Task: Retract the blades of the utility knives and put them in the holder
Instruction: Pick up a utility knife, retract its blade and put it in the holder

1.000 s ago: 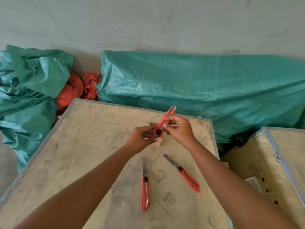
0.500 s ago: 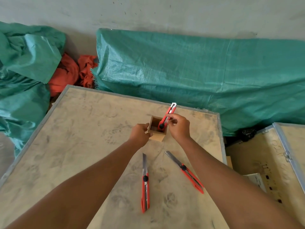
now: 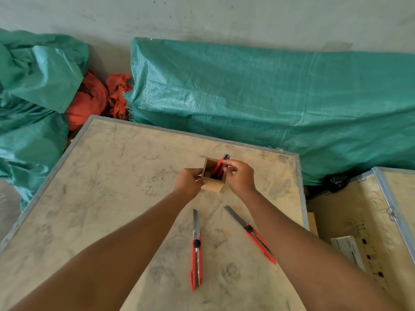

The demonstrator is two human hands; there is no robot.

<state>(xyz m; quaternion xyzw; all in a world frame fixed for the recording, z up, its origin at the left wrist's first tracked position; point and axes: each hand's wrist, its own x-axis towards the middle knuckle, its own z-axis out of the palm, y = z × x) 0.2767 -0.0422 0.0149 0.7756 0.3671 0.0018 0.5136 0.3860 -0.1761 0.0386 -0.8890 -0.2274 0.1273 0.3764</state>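
A small square wooden holder (image 3: pixel 213 186) stands on the plywood crate top (image 3: pixel 107 198). My left hand (image 3: pixel 189 181) grips its left wall. A red utility knife (image 3: pixel 218 167) with its blade retracted leans inside the holder, and my right hand (image 3: pixel 239 176) still pinches its upper end. Two more red utility knives lie flat nearer me with their blades extended: one (image 3: pixel 196 251) points straight away, the other (image 3: pixel 251 233) slants up to the left beside my right forearm.
Green tarpaulin bundles (image 3: pixel 269 95) and orange cloth (image 3: pixel 94 102) lie behind and to the left of the crate. A second crate (image 3: pixel 368 221) with a metal edge and a white paper (image 3: pixel 347 250) sits to the right, across a gap.
The knife that both hands held above the crate has gone down into the holder. My left hand has moved off the knife onto the holder's side.
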